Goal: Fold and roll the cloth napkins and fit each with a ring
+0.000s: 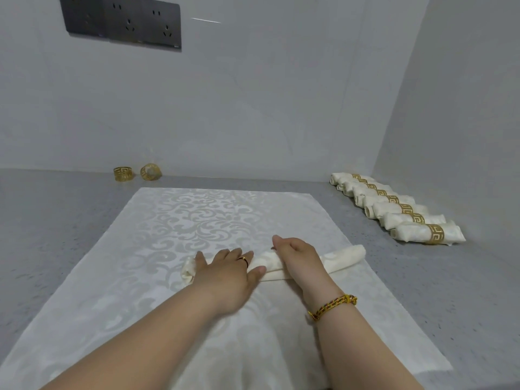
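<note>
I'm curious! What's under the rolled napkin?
A flat white patterned cloth lies under the rolled napkin, on the grey counter. The left hand and right hand cover its middle; cloth directly beneath is hidden.

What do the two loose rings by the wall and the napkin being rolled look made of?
Loose rings: probably metal, shiny gold finish with cut-out key pattern. Napkin: woven cloth, cream, faint sheen and damask-like scroll pattern; soft folds at its ends.

Both forearms reach forward, left hand (225,274) flat palm-down with fingers straight, right hand (295,258) just beside it, thumb forward, fingers hidden past the knuckles.
</note>
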